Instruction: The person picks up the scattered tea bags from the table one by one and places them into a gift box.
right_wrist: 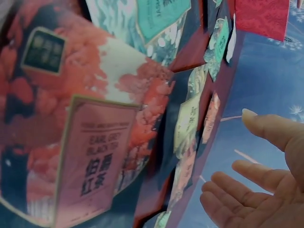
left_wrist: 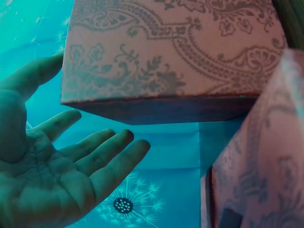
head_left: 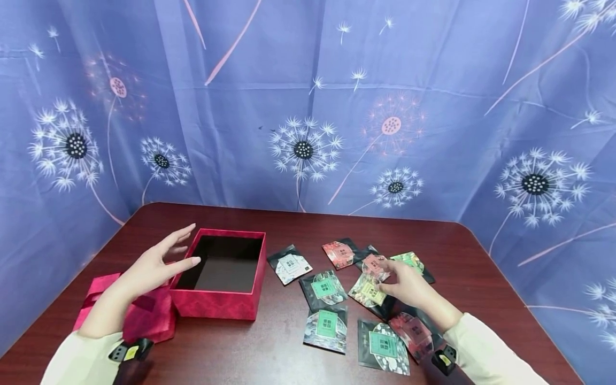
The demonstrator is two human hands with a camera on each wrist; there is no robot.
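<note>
An open red box (head_left: 216, 305) with a dark inside stands at the left of the table. Beside its left wall my left hand (head_left: 153, 266) is spread, its thumb at the box's rim and nothing in its grasp. In the left wrist view, that hand (left_wrist: 61, 166) lies palm up next to the patterned box side (left_wrist: 166, 57). My right hand (head_left: 406, 280) hovers by a yellow-labelled tea sachet (head_left: 369, 291) and a red-labelled one (head_left: 372, 266). Its fingers (right_wrist: 237, 192) and thumb stand apart, holding nothing. Close to the right wrist camera is an Earl Grey black tea sachet (right_wrist: 95, 161).
A red lid-like piece (head_left: 151, 315) lies under my left forearm. More sachets are spread about: a white-labelled one (head_left: 290, 264), green-labelled ones (head_left: 325, 329) and a yellow-green one (head_left: 409, 261). A blue dandelion curtain (head_left: 240, 133) hangs behind the table (head_left: 216, 353).
</note>
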